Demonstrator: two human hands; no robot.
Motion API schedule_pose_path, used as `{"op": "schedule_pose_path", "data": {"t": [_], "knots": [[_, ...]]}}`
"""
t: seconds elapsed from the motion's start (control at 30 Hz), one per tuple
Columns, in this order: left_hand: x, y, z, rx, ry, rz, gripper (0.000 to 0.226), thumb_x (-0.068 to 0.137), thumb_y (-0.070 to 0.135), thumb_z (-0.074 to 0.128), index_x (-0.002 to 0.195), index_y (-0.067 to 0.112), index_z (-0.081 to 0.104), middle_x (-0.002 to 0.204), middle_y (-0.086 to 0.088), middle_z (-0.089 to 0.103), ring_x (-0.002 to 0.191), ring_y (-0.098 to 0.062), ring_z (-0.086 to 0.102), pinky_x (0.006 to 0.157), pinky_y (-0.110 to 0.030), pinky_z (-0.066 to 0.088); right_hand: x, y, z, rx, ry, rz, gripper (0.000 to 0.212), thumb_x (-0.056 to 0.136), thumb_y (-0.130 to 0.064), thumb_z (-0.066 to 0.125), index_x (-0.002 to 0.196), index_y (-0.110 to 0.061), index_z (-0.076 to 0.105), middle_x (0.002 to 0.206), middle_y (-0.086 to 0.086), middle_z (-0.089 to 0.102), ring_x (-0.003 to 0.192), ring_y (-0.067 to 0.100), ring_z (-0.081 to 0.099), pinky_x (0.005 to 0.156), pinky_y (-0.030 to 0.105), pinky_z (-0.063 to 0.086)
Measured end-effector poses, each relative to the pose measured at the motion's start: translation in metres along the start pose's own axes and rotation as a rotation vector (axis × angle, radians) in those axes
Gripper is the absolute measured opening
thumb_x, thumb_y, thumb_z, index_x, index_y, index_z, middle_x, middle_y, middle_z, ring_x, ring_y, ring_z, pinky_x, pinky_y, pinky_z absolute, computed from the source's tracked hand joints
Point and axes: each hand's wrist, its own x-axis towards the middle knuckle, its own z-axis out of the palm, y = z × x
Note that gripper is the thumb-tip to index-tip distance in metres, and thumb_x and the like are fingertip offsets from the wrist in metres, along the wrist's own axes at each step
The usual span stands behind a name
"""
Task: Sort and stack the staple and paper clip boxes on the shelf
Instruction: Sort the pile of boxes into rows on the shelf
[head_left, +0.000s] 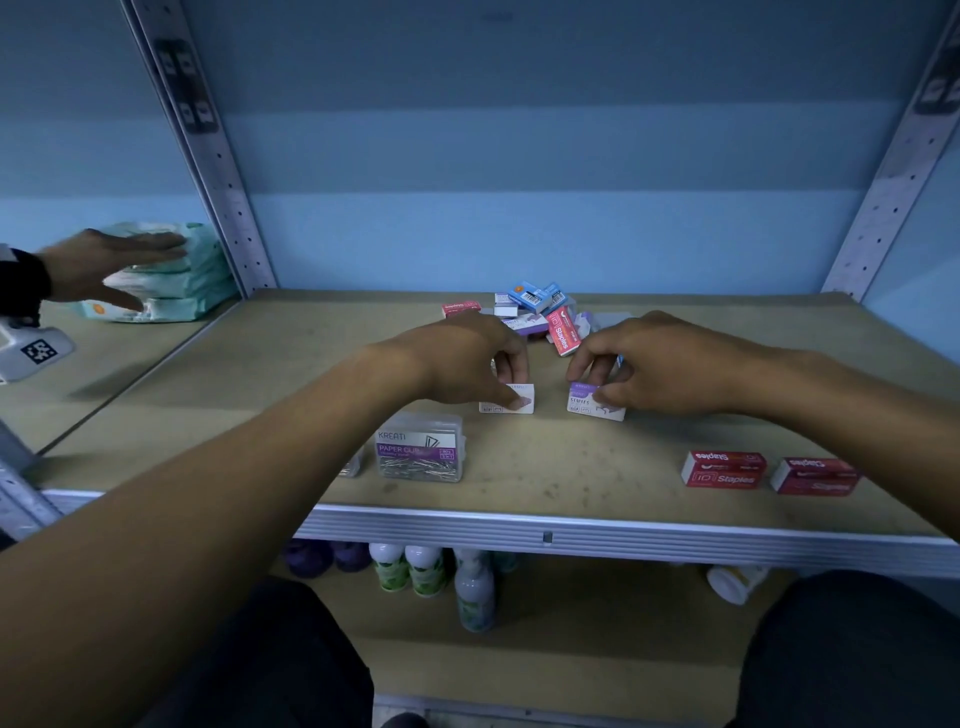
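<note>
My left hand pinches a small white and purple staple box that rests on the wooden shelf. Just to its right, my right hand grips a second white and purple staple box, also on the shelf. Behind both hands lies a loose pile of boxes in blue, red, white and purple. A clear paper clip box stands near the front edge at the left, with another clear box partly hidden behind my left forearm. Two red staple boxes sit side by side at the front right.
Metal uprights frame the shelf bay. In the bay to the left, another person's hand reaches over stacked teal packs. Bottles stand on the lower shelf below the front rail.
</note>
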Motion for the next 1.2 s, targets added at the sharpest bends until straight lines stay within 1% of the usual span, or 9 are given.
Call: {"op": "schedule_pose_path", "data": {"t": [0.07,0.23,0.4,0.5,0.6,0.77,0.9,1.1,1.2], "knots": [[-0.003,0.001,-0.003,0.028,0.012,0.005,0.019,0.08,0.04,0.076,0.093,0.027,0.071,0.097,0.01,0.07,0.071,0.005,0.055,0.078,-0.026,0.049,-0.002,-0.002,-0.003,0.004,0.011,-0.008,0.026,0.087,-0.016,0.069,0.105,-0.034,0.071,0.095,-0.017,0.072,0.077,-0.023,0.054,0.066,0.003,0.037],[-0.013,0.01,-0.01,0.097,0.077,0.046,0.023,0.078,0.044,0.077,0.092,0.026,0.073,0.092,0.013,0.071,0.083,-0.002,0.057,0.084,-0.03,0.05,-0.014,-0.01,-0.014,0.047,0.041,-0.036,0.027,0.084,-0.014,0.074,0.1,-0.036,0.072,0.088,-0.018,0.072,0.073,-0.018,0.059,0.064,0.001,0.038],[-0.028,0.023,-0.013,0.062,0.088,0.076,0.024,0.076,0.046,0.078,0.09,0.028,0.073,0.086,0.016,0.071,0.071,0.007,0.056,0.07,-0.018,0.044,-0.033,-0.022,-0.015,0.135,0.021,-0.064,0.028,0.082,-0.014,0.077,0.097,-0.037,0.073,0.083,-0.019,0.074,0.073,-0.011,0.067,0.069,0.004,0.044],[-0.036,0.029,-0.009,0.018,0.057,0.086,0.022,0.077,0.044,0.079,0.09,0.027,0.073,0.084,0.016,0.07,0.067,0.012,0.057,0.061,-0.013,0.041,-0.043,-0.025,-0.013,0.148,-0.001,-0.078,0.027,0.082,-0.016,0.078,0.097,-0.038,0.073,0.085,-0.025,0.073,0.074,-0.011,0.068,0.072,0.005,0.046],[-0.042,0.033,-0.004,0.012,0.043,0.099,0.022,0.077,0.043,0.079,0.091,0.027,0.073,0.083,0.015,0.07,0.066,0.015,0.056,0.061,-0.008,0.042,-0.05,-0.026,-0.01,0.157,-0.031,-0.079,0.027,0.082,-0.02,0.079,0.098,-0.041,0.072,0.088,-0.031,0.07,0.075,-0.009,0.068,0.073,0.008,0.049],[-0.047,0.037,0.002,0.012,0.036,0.108,0.021,0.078,0.044,0.078,0.09,0.027,0.073,0.081,0.015,0.069,0.068,0.017,0.055,0.062,-0.003,0.04,-0.057,-0.024,-0.006,0.164,-0.051,-0.073,0.029,0.083,-0.02,0.079,0.099,-0.043,0.071,0.089,-0.033,0.069,0.076,-0.007,0.068,0.075,0.014,0.052],[-0.047,0.041,0.005,0.003,0.031,0.113,0.02,0.078,0.043,0.078,0.089,0.027,0.072,0.079,0.016,0.068,0.069,0.017,0.056,0.06,-0.003,0.039,-0.059,-0.023,-0.005,0.164,-0.044,-0.069,0.029,0.083,-0.021,0.079,0.098,-0.043,0.071,0.086,-0.033,0.069,0.075,-0.007,0.068,0.073,0.015,0.053],[-0.046,0.042,0.01,0.0,0.008,0.102,0.021,0.079,0.043,0.077,0.091,0.028,0.072,0.08,0.016,0.068,0.071,0.016,0.056,0.061,-0.004,0.04,-0.06,-0.021,-0.001,0.16,-0.062,-0.055,0.028,0.083,-0.02,0.078,0.099,-0.042,0.071,0.09,-0.032,0.069,0.077,-0.005,0.069,0.072,0.016,0.053],[-0.046,0.04,0.011,0.005,0.009,0.093,0.023,0.078,0.047,0.076,0.092,0.029,0.071,0.082,0.016,0.068,0.072,0.016,0.056,0.058,-0.007,0.041,-0.06,-0.022,0.0,0.163,-0.064,-0.047,0.027,0.084,-0.019,0.078,0.1,-0.041,0.072,0.087,-0.028,0.07,0.077,-0.004,0.069,0.072,0.016,0.054]]}}
